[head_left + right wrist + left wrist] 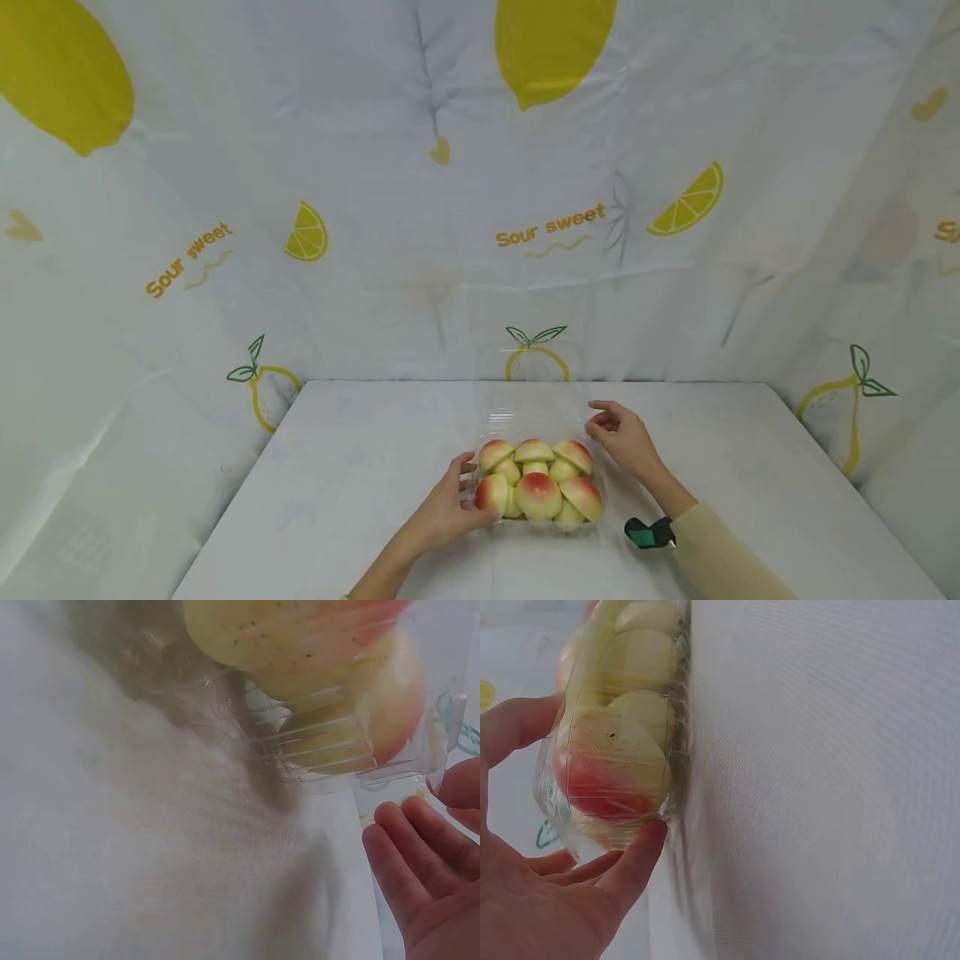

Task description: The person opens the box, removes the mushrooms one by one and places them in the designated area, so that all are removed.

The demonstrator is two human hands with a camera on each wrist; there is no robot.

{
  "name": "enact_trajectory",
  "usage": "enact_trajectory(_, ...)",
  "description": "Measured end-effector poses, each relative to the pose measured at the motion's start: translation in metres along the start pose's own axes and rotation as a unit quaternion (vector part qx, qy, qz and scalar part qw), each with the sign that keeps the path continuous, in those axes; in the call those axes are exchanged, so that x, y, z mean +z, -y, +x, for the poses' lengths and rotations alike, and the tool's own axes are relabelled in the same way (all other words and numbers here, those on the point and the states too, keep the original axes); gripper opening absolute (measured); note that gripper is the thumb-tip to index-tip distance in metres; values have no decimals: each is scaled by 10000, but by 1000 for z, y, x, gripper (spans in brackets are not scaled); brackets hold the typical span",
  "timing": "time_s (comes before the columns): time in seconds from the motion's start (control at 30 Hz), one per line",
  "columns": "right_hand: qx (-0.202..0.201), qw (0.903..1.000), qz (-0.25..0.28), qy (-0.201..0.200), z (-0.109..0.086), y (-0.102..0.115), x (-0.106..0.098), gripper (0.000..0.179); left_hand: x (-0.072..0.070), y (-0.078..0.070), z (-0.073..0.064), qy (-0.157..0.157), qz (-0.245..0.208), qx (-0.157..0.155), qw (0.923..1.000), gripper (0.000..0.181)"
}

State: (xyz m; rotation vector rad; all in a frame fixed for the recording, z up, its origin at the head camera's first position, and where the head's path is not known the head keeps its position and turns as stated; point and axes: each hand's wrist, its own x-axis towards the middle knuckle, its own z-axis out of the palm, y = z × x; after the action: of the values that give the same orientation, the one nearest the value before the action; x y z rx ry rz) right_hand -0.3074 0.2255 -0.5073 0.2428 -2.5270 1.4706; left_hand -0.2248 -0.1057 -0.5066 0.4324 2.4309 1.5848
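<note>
A clear plastic clamshell box (517, 522) rests on the table, its lid (525, 396) raised at the back. Several yellow mushroom-shaped pieces with red-tinged caps (537, 496) fill it in two rows. My left hand (447, 508) grips the box's left side, thumb at the front corner in the head view. In the left wrist view, fingers (641, 855) curl along the box's end. At the right edge of the raised lid is my right hand (626, 437). Its thumb and forefinger pinch the plastic edge in the right wrist view, while the other fingers (405, 855) extend loosely.
The white-covered table (360, 467) spreads to both sides of the box. Behind it hangs a white curtain (375, 317) printed with lemons and lettering. A small black-and-green item (649, 533) shows beside my right sleeve (723, 554).
</note>
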Motion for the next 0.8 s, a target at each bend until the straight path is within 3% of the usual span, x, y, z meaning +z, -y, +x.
enact_trajectory(0.43,387,9985,18,386,2,-2,-4,41,-2,1,2,96,80,148,9998,95)
enact_trajectory(0.8,667,9959,-86,598,0,5,-4,34,-3,1,0,140,19,-41,9999,94)
